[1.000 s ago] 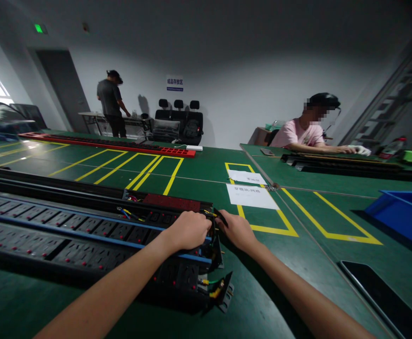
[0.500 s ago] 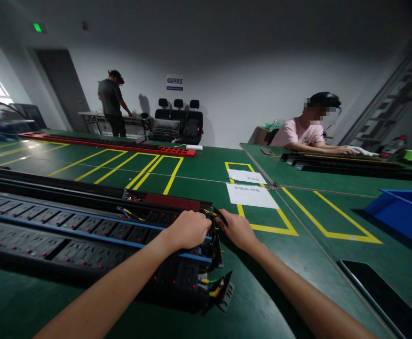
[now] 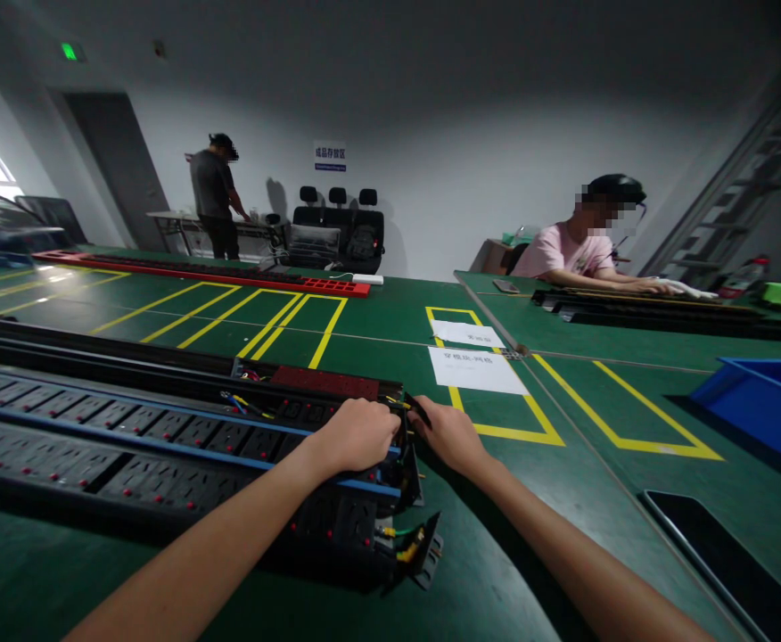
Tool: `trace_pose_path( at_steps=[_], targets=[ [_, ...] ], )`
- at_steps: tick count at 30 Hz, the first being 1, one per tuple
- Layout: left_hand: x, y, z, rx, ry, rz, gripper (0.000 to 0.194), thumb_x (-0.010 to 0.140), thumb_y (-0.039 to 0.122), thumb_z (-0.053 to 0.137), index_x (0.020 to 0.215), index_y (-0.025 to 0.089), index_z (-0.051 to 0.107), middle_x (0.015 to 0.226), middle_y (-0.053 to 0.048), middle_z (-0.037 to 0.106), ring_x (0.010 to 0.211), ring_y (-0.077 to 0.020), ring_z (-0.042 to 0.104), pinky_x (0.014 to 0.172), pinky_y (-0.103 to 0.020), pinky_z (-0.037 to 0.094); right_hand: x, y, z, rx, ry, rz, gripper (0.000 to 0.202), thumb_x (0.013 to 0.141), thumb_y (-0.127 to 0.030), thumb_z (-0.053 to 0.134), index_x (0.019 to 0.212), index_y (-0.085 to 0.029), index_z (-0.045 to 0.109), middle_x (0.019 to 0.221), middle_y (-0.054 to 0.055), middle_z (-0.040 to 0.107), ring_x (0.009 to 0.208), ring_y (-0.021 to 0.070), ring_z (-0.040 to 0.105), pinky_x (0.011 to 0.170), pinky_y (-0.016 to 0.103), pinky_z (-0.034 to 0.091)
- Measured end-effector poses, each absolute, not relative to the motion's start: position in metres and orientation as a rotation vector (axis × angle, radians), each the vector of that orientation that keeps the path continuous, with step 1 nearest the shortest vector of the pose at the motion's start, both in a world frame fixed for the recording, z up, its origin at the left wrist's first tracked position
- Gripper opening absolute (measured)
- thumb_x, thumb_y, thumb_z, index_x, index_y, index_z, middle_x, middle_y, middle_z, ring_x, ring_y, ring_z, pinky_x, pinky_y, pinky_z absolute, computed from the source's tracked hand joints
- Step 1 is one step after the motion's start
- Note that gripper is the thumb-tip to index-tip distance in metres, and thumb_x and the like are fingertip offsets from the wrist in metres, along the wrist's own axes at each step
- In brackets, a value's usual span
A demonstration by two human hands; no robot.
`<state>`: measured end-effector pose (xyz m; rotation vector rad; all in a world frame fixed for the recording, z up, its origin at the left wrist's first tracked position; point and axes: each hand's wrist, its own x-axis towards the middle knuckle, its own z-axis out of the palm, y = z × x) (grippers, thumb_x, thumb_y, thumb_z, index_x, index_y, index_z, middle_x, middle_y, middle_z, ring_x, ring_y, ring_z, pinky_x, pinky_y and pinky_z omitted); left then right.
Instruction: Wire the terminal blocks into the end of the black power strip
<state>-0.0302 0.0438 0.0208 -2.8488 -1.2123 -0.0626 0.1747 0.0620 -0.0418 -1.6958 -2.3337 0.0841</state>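
Observation:
Long black power strips (image 3: 156, 477) with rows of sockets and red dots lie side by side at the left, blue edge rails between them. My left hand (image 3: 360, 434) is closed over the right end of a far power strip, its fingertips hidden around the edge. Just beside it, my right hand (image 3: 450, 434) pinches a dark end cap (image 3: 419, 412) at that same end. A yellow-tipped wire (image 3: 397, 402) shows between the hands. Nearer me, another end cap (image 3: 429, 562) hangs off its strip on green and yellow wires (image 3: 407, 539).
Yellow tape outlines and two paper sheets (image 3: 477, 371) mark the green table (image 3: 390, 321). A red rail (image 3: 337, 287) lies along the back. At right are a blue bin (image 3: 765, 406) and a phone (image 3: 718, 557). A co-worker (image 3: 564, 254) sits across; another person (image 3: 213, 196) stands behind.
Both hands keep the same place and hold at the strip's end. The standing person in the background has shifted slightly to the right.

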Motion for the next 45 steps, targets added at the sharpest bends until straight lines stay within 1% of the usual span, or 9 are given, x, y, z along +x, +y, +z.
trace_pose_path(
  at_steps=[6,16,21,26,33,40,45],
  targets=[
    [-0.0302,0.0438,0.0204,-2.846,-1.207,-0.069,0.025,0.095,0.018,0.049,0.093,0.017,0.075,0.094,-0.014,0.076,0.083,-0.0293,0.075,0.071,-0.038,0.057,0.1744,0.0632,-0.0428,-1.716,-2.336,0.08,0.024,0.107,-0.035,0.047,0.12,-0.024,0.063,0.1,0.007,0.079,0.088,0.0251,0.073,0.063,0.029,0.034],
    [-0.029,0.0426,0.0237,-2.843,-1.223,-0.039,0.026,0.096,0.017,0.048,0.093,0.017,0.074,0.095,-0.012,0.076,0.083,-0.0273,0.074,0.072,-0.036,0.056,0.1745,0.0622,-0.0413,-1.714,-2.339,0.089,0.024,0.107,-0.034,0.046,0.12,-0.024,0.063,0.101,0.007,0.079,0.088,0.0243,0.073,0.064,0.028,0.035],
    [-0.0293,0.0424,0.0242,-2.845,-1.228,-0.023,0.027,0.096,0.018,0.047,0.093,0.017,0.073,0.095,-0.011,0.076,0.084,-0.0288,0.074,0.072,-0.038,0.056,0.1744,0.0622,-0.0422,-1.707,-2.336,0.079,0.025,0.107,-0.035,0.046,0.12,-0.024,0.063,0.1,0.006,0.079,0.087,0.0243,0.073,0.063,0.029,0.034],
    [-0.0293,0.0429,0.0233,-2.844,-1.223,-0.034,0.026,0.096,0.018,0.048,0.093,0.017,0.074,0.095,-0.012,0.076,0.083,-0.0275,0.074,0.072,-0.037,0.056,0.1746,0.0617,-0.0418,-1.701,-2.335,0.065,0.024,0.107,-0.035,0.047,0.119,-0.024,0.063,0.099,0.006,0.079,0.086,0.0248,0.074,0.062,0.029,0.033],
    [-0.0292,0.0431,0.0227,-2.835,-1.21,-0.018,0.027,0.096,0.018,0.047,0.094,0.017,0.074,0.097,-0.011,0.077,0.086,-0.0298,0.075,0.072,-0.039,0.058,0.1742,0.0614,-0.0414,-1.705,-2.337,0.062,0.024,0.107,-0.034,0.047,0.119,-0.023,0.063,0.1,0.007,0.079,0.086,0.0249,0.074,0.063,0.029,0.034],
    [-0.0285,0.0426,0.0237,-2.839,-1.229,-0.019,0.026,0.095,0.017,0.048,0.093,0.017,0.074,0.096,-0.012,0.077,0.084,-0.028,0.075,0.073,-0.037,0.057,0.1752,0.0642,-0.0446,-1.696,-2.337,0.045,0.022,0.106,-0.034,0.049,0.119,-0.023,0.063,0.099,0.006,0.079,0.086,0.0246,0.074,0.061,0.029,0.031],
    [-0.0295,0.0434,0.0215,-2.836,-1.218,-0.026,0.026,0.096,0.018,0.048,0.094,0.017,0.074,0.096,-0.011,0.077,0.084,-0.028,0.074,0.074,-0.038,0.058,0.1753,0.0642,-0.0454,-1.686,-2.336,0.04,0.022,0.107,-0.034,0.049,0.118,-0.023,0.063,0.098,0.006,0.079,0.085,0.0248,0.074,0.061,0.029,0.031]
  ],
)
